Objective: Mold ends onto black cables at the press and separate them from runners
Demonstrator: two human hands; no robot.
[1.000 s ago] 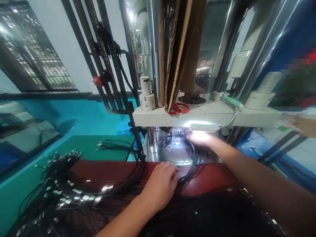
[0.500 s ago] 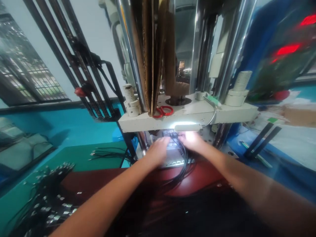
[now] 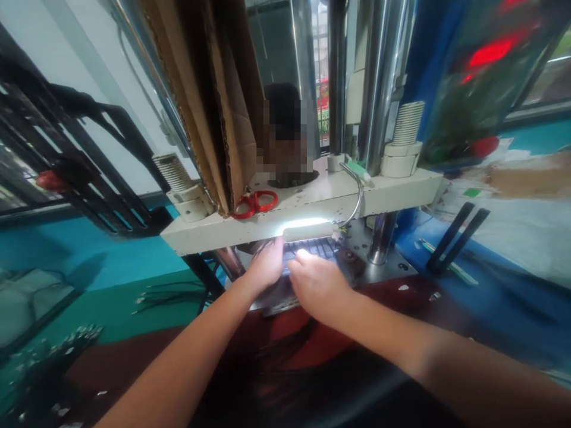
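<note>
- The right hand (image 3: 319, 285) is held in the lit gap beneath a cream-painted press plate (image 3: 379, 197); its fingers are curled in together, but whether anything is pinched there cannot be told.
- The left hand (image 3: 264, 266) is placed just beside it, towards nine o'clock; its fingertips are lost in the lamp's glare, so whether they are apart or together cannot be told.
- Thin black strands (image 3: 328, 247), probably cables, are seen side by side in the gap, at twelve o'clock from the right hand; they would best be kept flat, straight and uncrossed, with light fingertip pressure and knuckles clear of the plate overhead.
- The view is partly blocked by a slim lamp (image 3: 307, 231) at twelve o'clock from the right hand; reach is probably limited by a dark metal block (image 3: 351, 261) at two o'clock.
- Red-handled scissors (image 3: 255, 201) are laid on the plate at twelve o'clock from the left hand, near upright cardboard sheets (image 3: 218, 95).
- A bundle of black cables (image 3: 53, 368) is heaped at eight o'clock; two black bars (image 3: 457, 238) are seen towards three.
</note>
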